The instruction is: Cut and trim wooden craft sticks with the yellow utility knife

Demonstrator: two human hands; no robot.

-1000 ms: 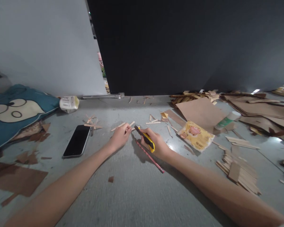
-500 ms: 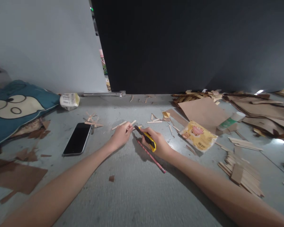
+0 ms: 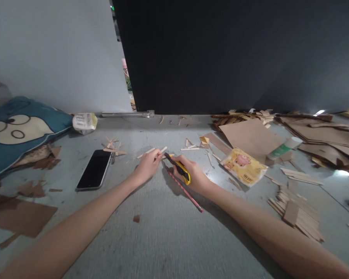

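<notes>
My left hand (image 3: 147, 167) is closed on a thin wooden stick (image 3: 162, 150) and presses it down on the grey floor. My right hand (image 3: 192, 175) grips a yellow and black utility knife (image 3: 178, 167), whose tip points at the stick just right of my left fingers. A red pencil (image 3: 186, 192) lies on the floor under my right hand, running down to the right. Another stick (image 3: 145, 153) lies just beyond my left hand.
A black phone (image 3: 94, 174) lies left of my hands, with a blue cushion (image 3: 14, 133) further left. A yellow packet (image 3: 243, 166), a glue bottle (image 3: 282, 148), cardboard sheets (image 3: 250, 136) and a pile of sticks (image 3: 296, 212) lie to the right. Brown scraps (image 3: 20, 215) lie at the left.
Both hands stay at the same spot on the stick; the knife has barely shifted. The view has drifted slightly.
</notes>
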